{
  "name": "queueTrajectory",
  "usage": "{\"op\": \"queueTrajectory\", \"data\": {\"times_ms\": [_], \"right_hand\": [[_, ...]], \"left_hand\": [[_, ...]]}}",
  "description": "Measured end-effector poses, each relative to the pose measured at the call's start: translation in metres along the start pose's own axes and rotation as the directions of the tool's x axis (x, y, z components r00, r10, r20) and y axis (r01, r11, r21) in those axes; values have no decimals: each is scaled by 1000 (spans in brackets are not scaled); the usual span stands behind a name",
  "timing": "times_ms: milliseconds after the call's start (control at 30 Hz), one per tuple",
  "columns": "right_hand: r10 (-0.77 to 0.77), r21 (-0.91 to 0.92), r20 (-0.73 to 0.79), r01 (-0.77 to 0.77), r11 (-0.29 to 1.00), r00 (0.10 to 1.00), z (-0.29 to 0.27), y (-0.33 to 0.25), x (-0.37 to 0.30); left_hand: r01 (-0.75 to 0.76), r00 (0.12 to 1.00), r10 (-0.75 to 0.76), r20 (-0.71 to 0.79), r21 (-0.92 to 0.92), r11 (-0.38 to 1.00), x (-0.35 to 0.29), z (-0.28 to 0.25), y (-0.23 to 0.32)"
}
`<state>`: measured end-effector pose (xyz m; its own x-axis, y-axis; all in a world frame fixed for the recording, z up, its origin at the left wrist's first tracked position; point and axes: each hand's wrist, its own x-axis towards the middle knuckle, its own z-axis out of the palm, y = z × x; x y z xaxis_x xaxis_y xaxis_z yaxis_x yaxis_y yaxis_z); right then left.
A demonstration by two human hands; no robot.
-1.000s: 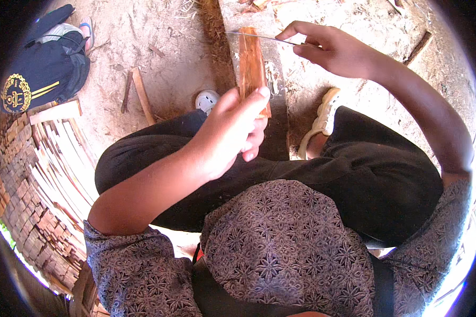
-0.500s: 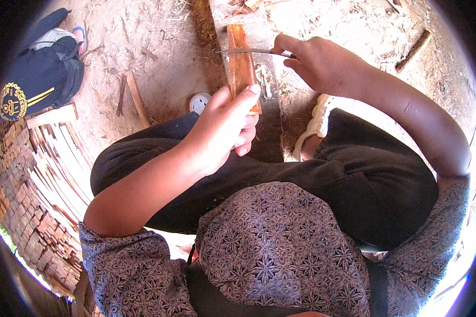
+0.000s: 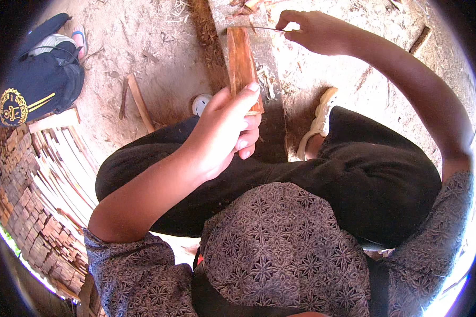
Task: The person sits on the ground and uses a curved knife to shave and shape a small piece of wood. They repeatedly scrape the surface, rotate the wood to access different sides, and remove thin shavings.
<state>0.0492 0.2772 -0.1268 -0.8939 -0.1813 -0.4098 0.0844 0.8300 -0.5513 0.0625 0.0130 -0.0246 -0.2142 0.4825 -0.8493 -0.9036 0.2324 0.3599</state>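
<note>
My left hand (image 3: 222, 129) is closed round the near end of a reddish-brown piece of wood (image 3: 241, 58), thumb lying along its top. The piece points away from me over a long wooden beam (image 3: 263, 50). Beyond it to the right, my right hand (image 3: 314, 33) grips a knife (image 3: 262, 28) whose handle is mostly hidden by the fingers. The thin blade is seen nearly edge-on, reaching leftward across the far end of the piece. Whether the blade touches the wood I cannot tell.
Stacked wood strips (image 3: 42, 195) stand at the left, below a dark bag or cloth (image 3: 47, 82). A loose stick (image 3: 139, 103) lies on the ground left of the beam, and another (image 3: 420, 39) at the far right. Shavings are scattered about. My bent legs (image 3: 375, 164) flank the beam.
My right hand and the knife have moved away from me, from the upper part of the piece to its far end. My left hand keeps its hold nearly in place.
</note>
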Motion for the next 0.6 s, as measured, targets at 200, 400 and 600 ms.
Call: {"op": "queueTrajectory", "data": {"times_ms": [200, 400, 600], "right_hand": [[-106, 88, 122, 96, 992, 987, -47, -68, -68], [-193, -45, -19, 192, 980, 981, -3, -41, -50], [12, -154, -9, -14, 988, 1000, 35, 8, 31]], "left_hand": [[29, 1000, -29, -1, -28, 999, 1, 0, 1], [40, 999, -40, -5, -19, 999, 1, 4, 3], [46, 999, -47, -7, -45, 998, -1, 6, 8]]}}
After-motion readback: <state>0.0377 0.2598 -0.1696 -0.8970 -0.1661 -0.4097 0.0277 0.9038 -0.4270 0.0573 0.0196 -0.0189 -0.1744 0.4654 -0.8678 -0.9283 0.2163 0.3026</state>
